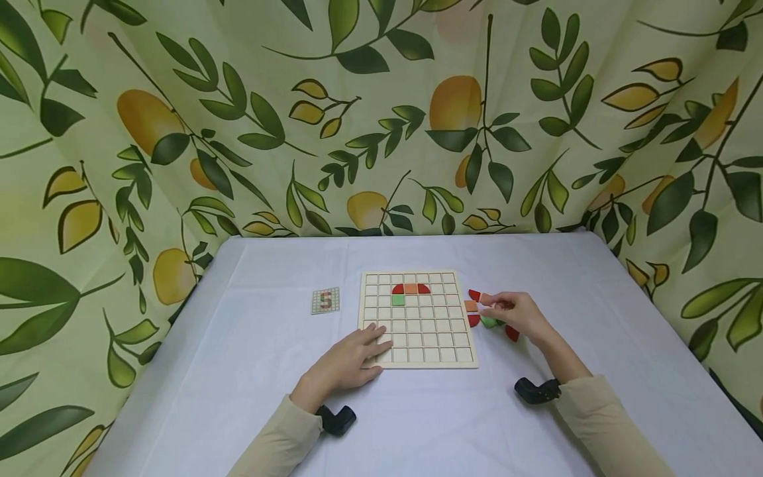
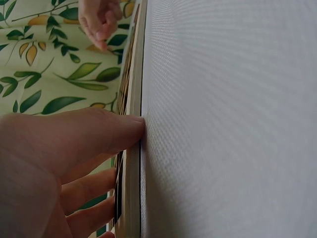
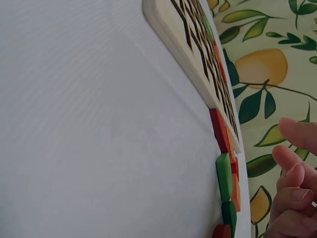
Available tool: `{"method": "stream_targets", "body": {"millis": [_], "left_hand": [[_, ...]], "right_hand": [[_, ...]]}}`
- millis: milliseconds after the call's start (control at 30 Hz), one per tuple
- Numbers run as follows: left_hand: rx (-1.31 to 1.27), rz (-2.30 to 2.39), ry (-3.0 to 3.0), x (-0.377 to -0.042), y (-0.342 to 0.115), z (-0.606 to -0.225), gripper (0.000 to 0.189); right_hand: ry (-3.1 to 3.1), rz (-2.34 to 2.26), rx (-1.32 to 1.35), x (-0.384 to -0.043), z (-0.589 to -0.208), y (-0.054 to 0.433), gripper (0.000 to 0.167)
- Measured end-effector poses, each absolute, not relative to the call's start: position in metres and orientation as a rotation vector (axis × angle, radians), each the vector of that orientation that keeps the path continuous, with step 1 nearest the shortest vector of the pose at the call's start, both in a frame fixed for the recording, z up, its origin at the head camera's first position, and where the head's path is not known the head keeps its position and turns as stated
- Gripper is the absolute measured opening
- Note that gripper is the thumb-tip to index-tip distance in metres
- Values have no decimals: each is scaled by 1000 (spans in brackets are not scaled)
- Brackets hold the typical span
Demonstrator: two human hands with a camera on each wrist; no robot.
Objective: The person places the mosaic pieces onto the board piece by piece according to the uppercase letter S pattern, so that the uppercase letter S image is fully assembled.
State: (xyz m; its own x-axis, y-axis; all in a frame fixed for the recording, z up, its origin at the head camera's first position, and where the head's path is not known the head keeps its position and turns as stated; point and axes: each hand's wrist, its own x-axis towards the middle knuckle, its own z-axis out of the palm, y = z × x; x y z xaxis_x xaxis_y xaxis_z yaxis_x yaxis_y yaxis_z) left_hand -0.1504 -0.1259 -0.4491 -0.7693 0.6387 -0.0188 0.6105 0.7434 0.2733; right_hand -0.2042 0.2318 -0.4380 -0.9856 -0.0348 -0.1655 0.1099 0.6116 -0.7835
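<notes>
A pale wooden grid board [image 1: 430,342] lies on the table. On its upper rows sit an orange square [image 1: 410,289] between two red rounded pieces, and a green square [image 1: 398,300] below the left one. My left hand [image 1: 353,358] rests on the board's near left corner, fingers spread over the cells, thumb [image 2: 111,130] against the front edge. Off the board's right side, my right hand [image 1: 520,313] hovers over loose pieces, including a red piece [image 1: 473,320] and a green piece [image 3: 224,176]. In the right wrist view, its thumb and fingertips stand apart, with nothing between them.
Left of the board lies a small pattern card [image 1: 325,301] with a coloured figure on a grid. White cloth [image 1: 197,371] covers the table. A leaf-and-fruit patterned curtain [image 1: 381,132] hangs behind and along both sides.
</notes>
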Motion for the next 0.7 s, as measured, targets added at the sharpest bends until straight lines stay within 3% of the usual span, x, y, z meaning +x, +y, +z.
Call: {"method": "stream_targets", "body": {"millis": [700], "left_hand": [[1010, 397, 2822, -151, -126, -450, 48]], "right_hand": [[2708, -1232, 132, -196, -449, 254, 39]]}}
